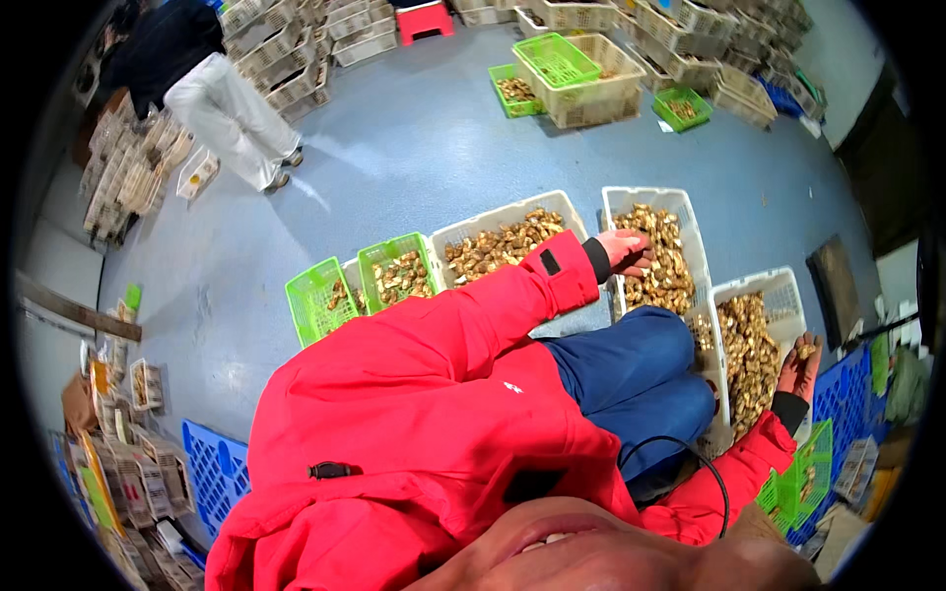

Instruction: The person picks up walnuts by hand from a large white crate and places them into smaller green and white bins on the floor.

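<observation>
My left hand (627, 251) reaches over a white plastic basket (610, 198) heaped with brown-and-white mushrooms (665, 270). Its fingers are loosely apart at the edge of the heap, and I see nothing held in them. Off to the right, my right hand (800, 367) holds one small mushroom (806, 351) by its fingers, palm turned up. That hand is at the outer side of a second white basket (791, 295), in which more mushrooms (746, 354) are piled. My knees, in blue trousers (628, 354), hide part of the baskets' near sides.
A white crate (510, 214) of mushrooms and green baskets (318, 299) stand left of my arm. Another green basket (813, 465) is beside my right sleeve. Stacked crates (362, 29) line the back. A person (222, 111) bends at upper left. A black cable (720, 480) crosses my right side.
</observation>
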Action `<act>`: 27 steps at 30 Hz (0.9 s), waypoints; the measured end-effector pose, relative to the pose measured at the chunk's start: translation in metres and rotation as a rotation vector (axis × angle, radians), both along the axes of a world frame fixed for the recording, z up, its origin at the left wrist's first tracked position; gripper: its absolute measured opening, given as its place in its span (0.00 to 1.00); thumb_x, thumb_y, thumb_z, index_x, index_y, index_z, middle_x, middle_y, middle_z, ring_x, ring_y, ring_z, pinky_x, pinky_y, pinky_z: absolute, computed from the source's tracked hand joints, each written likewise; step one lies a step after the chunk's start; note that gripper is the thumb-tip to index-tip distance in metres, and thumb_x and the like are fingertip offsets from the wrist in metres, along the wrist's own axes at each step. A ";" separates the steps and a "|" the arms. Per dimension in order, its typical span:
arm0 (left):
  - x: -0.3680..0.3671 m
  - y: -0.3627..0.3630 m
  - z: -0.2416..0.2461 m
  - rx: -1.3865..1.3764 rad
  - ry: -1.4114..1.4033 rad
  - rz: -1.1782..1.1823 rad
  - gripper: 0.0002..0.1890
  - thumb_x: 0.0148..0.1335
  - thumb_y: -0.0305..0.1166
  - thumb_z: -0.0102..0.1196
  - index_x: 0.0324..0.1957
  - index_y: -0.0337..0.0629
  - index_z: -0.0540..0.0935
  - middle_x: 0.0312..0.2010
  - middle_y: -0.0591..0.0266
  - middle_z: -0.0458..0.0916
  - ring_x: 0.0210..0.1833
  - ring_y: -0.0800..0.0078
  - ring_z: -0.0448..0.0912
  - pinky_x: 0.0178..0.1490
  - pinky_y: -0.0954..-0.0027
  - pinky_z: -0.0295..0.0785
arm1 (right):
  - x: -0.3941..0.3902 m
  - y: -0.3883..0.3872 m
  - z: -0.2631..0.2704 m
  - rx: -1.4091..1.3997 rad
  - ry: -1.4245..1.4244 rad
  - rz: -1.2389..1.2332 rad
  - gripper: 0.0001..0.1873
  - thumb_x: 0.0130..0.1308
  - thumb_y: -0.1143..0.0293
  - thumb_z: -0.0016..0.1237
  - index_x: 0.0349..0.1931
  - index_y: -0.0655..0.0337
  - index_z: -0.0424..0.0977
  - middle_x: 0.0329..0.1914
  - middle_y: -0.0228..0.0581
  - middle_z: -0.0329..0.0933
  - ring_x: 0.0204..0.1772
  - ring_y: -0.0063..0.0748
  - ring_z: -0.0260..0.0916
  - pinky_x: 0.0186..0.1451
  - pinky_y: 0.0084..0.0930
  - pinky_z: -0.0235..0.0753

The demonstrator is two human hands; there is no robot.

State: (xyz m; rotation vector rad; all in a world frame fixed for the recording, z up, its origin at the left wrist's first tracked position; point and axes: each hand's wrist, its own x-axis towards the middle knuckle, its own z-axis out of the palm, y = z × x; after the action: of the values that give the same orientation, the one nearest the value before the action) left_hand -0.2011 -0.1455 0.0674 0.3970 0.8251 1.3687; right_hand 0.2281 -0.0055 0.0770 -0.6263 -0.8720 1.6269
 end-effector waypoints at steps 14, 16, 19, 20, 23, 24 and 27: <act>-0.042 -0.020 -0.017 0.201 -0.080 -0.072 0.09 0.56 0.32 0.43 0.34 0.37 0.72 0.28 0.61 0.74 0.30 0.72 0.75 0.31 0.75 0.72 | -0.012 0.004 -0.006 0.002 0.044 0.109 0.22 0.59 0.66 0.40 0.53 0.62 0.56 0.53 0.44 0.61 0.54 0.35 0.60 0.52 0.26 0.66; -0.048 -0.025 -0.019 0.187 -0.048 -0.119 0.09 0.55 0.32 0.43 0.32 0.36 0.73 0.25 0.61 0.74 0.27 0.75 0.74 0.34 0.75 0.72 | -0.061 -0.030 0.012 -0.025 0.294 0.229 0.18 0.60 0.67 0.39 0.49 0.64 0.60 0.51 0.47 0.62 0.56 0.40 0.57 0.56 0.35 0.62; -0.077 -0.048 -0.015 0.181 -0.010 -0.059 0.15 0.57 0.37 0.43 0.41 0.36 0.69 0.40 0.56 0.73 0.41 0.68 0.73 0.44 0.72 0.69 | -0.133 -0.056 0.050 -0.113 0.342 0.249 0.18 0.60 0.68 0.38 0.49 0.66 0.58 0.52 0.51 0.59 0.55 0.49 0.56 0.56 0.44 0.59; -0.085 -0.042 -0.024 0.084 0.000 -0.020 0.15 0.57 0.37 0.43 0.43 0.38 0.69 0.43 0.56 0.71 0.44 0.65 0.71 0.45 0.68 0.68 | -0.145 -0.058 0.057 -0.051 0.365 0.279 0.19 0.60 0.68 0.37 0.50 0.65 0.57 0.52 0.52 0.59 0.55 0.49 0.57 0.56 0.44 0.59; -0.076 -0.022 -0.037 0.096 -0.084 -0.105 0.17 0.58 0.37 0.44 0.46 0.39 0.68 0.48 0.56 0.69 0.48 0.65 0.70 0.48 0.67 0.68 | -0.136 -0.052 0.064 -0.106 0.358 0.295 0.25 0.61 0.66 0.33 0.57 0.65 0.48 0.57 0.55 0.52 0.57 0.49 0.53 0.58 0.44 0.55; -0.069 -0.022 -0.040 0.057 -0.063 -0.081 0.17 0.58 0.37 0.44 0.46 0.39 0.68 0.48 0.55 0.69 0.47 0.64 0.70 0.48 0.67 0.68 | -0.130 -0.054 0.059 -0.088 0.307 0.245 0.26 0.62 0.64 0.32 0.57 0.66 0.45 0.58 0.56 0.49 0.58 0.50 0.52 0.59 0.44 0.54; -0.059 -0.023 -0.046 -0.020 -0.028 -0.008 0.16 0.58 0.36 0.44 0.45 0.36 0.68 0.47 0.54 0.69 0.46 0.63 0.70 0.49 0.66 0.68 | -0.118 -0.048 0.040 -0.069 0.233 0.242 0.26 0.60 0.65 0.35 0.56 0.66 0.48 0.57 0.58 0.50 0.58 0.50 0.52 0.58 0.46 0.55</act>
State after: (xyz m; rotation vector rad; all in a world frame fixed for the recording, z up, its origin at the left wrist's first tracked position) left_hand -0.2599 -0.1688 0.0211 0.3645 0.8134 1.3547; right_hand 0.1103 -0.0538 0.1173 -0.3783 -0.7429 1.9114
